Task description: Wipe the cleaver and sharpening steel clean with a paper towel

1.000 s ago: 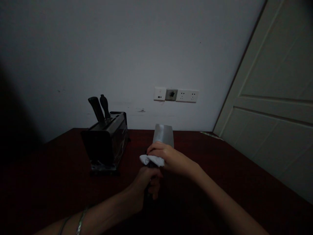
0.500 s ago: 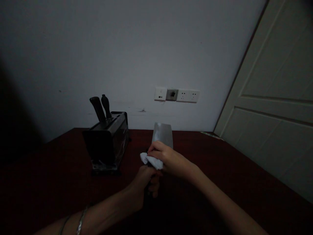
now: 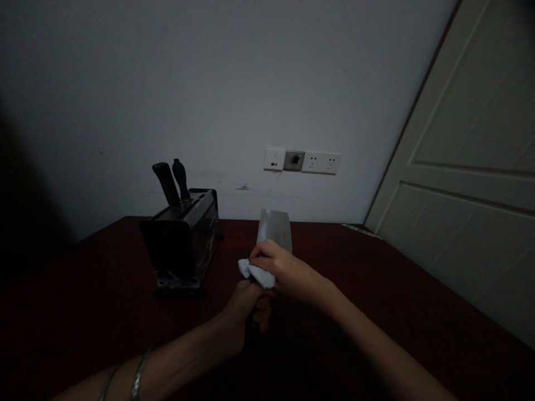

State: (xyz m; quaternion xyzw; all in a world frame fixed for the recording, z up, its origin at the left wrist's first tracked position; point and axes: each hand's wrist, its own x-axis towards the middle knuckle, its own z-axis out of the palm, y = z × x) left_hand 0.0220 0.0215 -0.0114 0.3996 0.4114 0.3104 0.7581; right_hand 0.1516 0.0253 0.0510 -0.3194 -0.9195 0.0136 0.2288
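Note:
A cleaver [image 3: 275,227] with a broad grey blade points away from me above the dark red table. My left hand [image 3: 249,303] is wrapped round its handle, which is mostly hidden by the fingers. In my right hand [image 3: 278,264] a white cloth [image 3: 258,273] is pinched against the cleaver, near where blade and handle meet. The cloth bunches up just above my left fist. Part of the blade's lower end lies hidden behind my right hand.
To the left stands a black and silver knife block [image 3: 184,239] with two black-handled knives [image 3: 170,184] in its slots. Behind the dark red table [image 3: 343,262] is a pale wall with sockets [image 3: 320,162]. A panelled white door [image 3: 468,167] rises at the right.
Both hands, with the cleaver and cloth, have shifted slightly to the left. The grip of each hand looks the same.

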